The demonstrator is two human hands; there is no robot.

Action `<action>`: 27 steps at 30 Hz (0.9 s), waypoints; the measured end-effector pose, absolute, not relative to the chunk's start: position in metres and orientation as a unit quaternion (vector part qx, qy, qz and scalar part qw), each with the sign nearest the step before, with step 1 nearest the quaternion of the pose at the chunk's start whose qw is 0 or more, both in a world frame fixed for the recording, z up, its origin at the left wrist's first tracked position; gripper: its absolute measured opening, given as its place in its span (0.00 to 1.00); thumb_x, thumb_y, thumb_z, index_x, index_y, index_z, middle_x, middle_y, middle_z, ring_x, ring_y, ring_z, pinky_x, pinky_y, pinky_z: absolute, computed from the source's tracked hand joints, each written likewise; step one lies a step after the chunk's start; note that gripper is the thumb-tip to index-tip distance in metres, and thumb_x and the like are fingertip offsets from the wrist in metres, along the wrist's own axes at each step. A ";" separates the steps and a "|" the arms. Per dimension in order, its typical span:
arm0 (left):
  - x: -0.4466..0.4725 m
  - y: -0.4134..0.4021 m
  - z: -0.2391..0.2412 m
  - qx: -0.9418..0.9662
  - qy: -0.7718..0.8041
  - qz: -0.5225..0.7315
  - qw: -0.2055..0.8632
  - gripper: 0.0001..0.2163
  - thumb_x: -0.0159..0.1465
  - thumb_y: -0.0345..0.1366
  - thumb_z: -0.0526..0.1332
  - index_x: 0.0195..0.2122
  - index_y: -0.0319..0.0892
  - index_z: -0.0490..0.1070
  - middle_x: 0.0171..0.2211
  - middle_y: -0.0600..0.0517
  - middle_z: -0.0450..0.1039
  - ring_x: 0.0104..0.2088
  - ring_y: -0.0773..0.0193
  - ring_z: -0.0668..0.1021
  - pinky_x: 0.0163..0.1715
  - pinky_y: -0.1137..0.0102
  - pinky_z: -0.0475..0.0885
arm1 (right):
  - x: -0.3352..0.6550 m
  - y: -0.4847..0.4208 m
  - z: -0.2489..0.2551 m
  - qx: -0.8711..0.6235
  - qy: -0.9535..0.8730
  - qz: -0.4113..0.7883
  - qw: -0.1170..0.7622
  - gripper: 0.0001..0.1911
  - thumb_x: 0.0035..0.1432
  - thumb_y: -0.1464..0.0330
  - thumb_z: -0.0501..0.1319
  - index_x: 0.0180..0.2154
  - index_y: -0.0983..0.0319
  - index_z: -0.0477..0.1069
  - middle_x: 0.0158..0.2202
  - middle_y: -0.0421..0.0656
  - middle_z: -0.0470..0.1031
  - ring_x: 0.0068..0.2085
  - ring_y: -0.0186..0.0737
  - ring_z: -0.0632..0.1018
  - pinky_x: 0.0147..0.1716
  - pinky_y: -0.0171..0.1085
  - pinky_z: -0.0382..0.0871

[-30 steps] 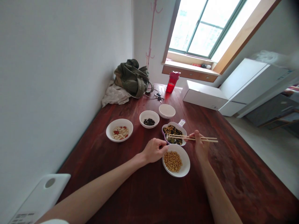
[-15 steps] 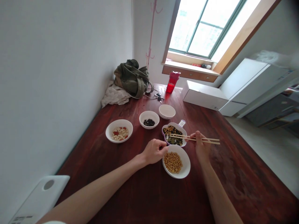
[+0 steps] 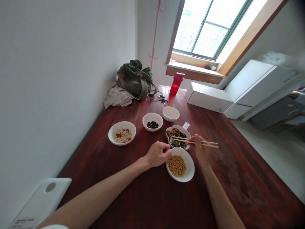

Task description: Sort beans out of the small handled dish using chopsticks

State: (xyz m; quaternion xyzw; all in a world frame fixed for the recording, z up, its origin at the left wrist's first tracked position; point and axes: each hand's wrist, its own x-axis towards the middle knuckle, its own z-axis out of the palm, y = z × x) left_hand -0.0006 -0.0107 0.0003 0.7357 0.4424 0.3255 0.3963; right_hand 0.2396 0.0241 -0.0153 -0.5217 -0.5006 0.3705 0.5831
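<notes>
My right hand (image 3: 201, 148) holds a pair of wooden chopsticks (image 3: 208, 144), their tips down in a handled, lobed dish (image 3: 167, 135) with a purple edge. A mix of dark and yellow beans or grains (image 3: 177, 144) lies in that dish. My left hand (image 3: 158, 154) is closed at the left rim of a white bowl (image 3: 190, 168) of yellow soybeans (image 3: 176, 165), apparently gripping it; its fingertips are partly hidden. This bowl stands just in front of the lobed dish and looks slightly tilted.
Farther back stand a bowl of pale pieces with red ones (image 3: 122, 135), a bowl of black beans (image 3: 152, 124) and a white bowl with nothing visible inside (image 3: 171, 113). Behind are a green bag (image 3: 135, 79), keys (image 3: 163, 99), a red cup (image 3: 176, 84) and a white box (image 3: 208, 98).
My right hand and the chopsticks have shifted a little to the left, with the tips still in the lobed dish. My left hand keeps its place at the soybean bowl.
</notes>
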 end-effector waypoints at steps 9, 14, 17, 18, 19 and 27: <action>-0.001 -0.011 -0.001 0.738 0.445 0.326 0.390 0.18 0.66 0.38 0.57 0.20 0.40 0.55 0.19 0.58 0.52 0.23 0.72 0.58 0.25 0.72 0.50 | 0.239 0.024 -0.012 -0.537 -0.497 0.370 0.573 0.26 0.63 0.46 0.65 0.30 0.62 0.79 0.28 0.46 0.84 0.28 0.44 0.85 0.31 0.37 0.80; -0.001 -0.010 -0.001 0.735 0.446 0.325 0.393 0.18 0.66 0.38 0.57 0.20 0.40 0.56 0.19 0.58 0.52 0.23 0.72 0.58 0.25 0.72 0.50 | 0.240 0.024 -0.010 -0.543 -0.497 0.361 0.573 0.26 0.63 0.45 0.65 0.29 0.62 0.79 0.27 0.46 0.84 0.27 0.44 0.85 0.29 0.37 0.80; -0.001 -0.010 -0.002 0.736 0.444 0.326 0.394 0.18 0.66 0.38 0.57 0.20 0.40 0.56 0.19 0.58 0.52 0.23 0.71 0.58 0.25 0.71 0.50 | 0.242 0.024 -0.011 -0.548 -0.500 0.357 0.568 0.26 0.63 0.45 0.64 0.30 0.62 0.79 0.27 0.47 0.84 0.27 0.44 0.85 0.28 0.37 0.79; -0.001 -0.010 -0.002 0.736 0.443 0.326 0.394 0.18 0.66 0.38 0.57 0.20 0.40 0.56 0.19 0.58 0.52 0.23 0.71 0.58 0.25 0.71 0.50 | 0.243 0.025 -0.011 -0.548 -0.499 0.357 0.568 0.26 0.63 0.45 0.64 0.30 0.62 0.79 0.27 0.47 0.84 0.27 0.44 0.84 0.29 0.38 0.80; -0.001 -0.010 -0.002 0.737 0.443 0.326 0.394 0.18 0.66 0.38 0.57 0.20 0.40 0.56 0.19 0.58 0.52 0.23 0.71 0.58 0.25 0.71 0.50 | 0.244 0.025 -0.012 -0.548 -0.499 0.358 0.568 0.26 0.63 0.45 0.64 0.30 0.62 0.79 0.27 0.47 0.84 0.27 0.44 0.84 0.29 0.38 0.80; -0.001 -0.011 0.001 0.737 0.447 0.319 0.394 0.18 0.66 0.39 0.56 0.20 0.40 0.54 0.19 0.58 0.51 0.23 0.71 0.57 0.25 0.71 0.50 | 0.244 0.025 -0.012 -0.545 -0.491 0.371 0.570 0.26 0.63 0.45 0.64 0.30 0.62 0.79 0.27 0.47 0.84 0.27 0.46 0.85 0.30 0.40 0.80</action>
